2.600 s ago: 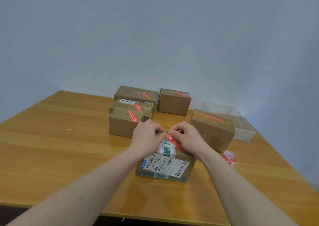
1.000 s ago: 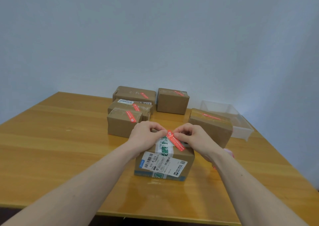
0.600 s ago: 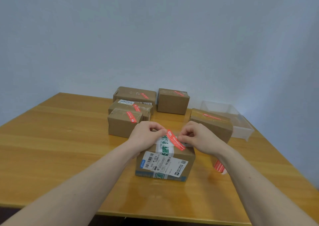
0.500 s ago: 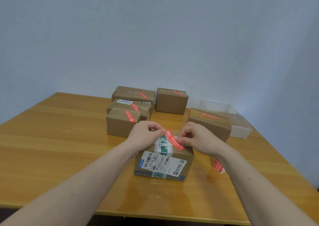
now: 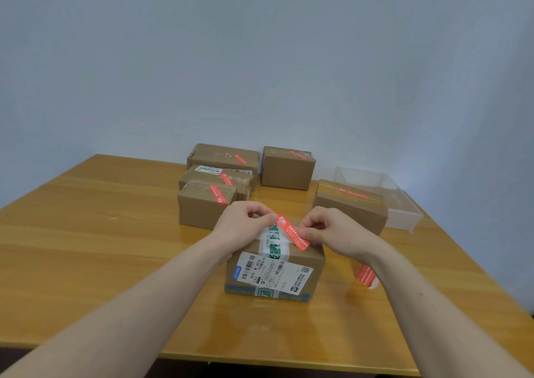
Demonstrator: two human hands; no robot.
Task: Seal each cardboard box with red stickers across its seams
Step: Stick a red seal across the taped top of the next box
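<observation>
we hold the nearest cardboard box (image 5: 274, 273) at the middle of the wooden table (image 5: 115, 247), our forearms crossing the near edge and hiding part of the tabletop. our left hand (image 5: 241, 229) curls over the box's top left edge, fingertips pinching the far end of a red sticker (image 5: 292, 235). our right hand (image 5: 332, 231) pinches the same sticker near its lower end; it lies slantwise over the green-printed tape on the box top, just beside the right edge. whether it is fully stuck down we cannot tell. a white shipping label (image 5: 271, 272) covers the box's front face. behind our right wrist a roll of red stickers (image 5: 365, 275) sits on the table, partly hidden. farther back we count five more boxes, each with one red sticker: one at right (image 5: 349, 207), three packed close together at left (image 5: 205, 204), and one alone behind (image 5: 286, 168). at the far right stands one clear plastic tray (image 5: 401, 207).
</observation>
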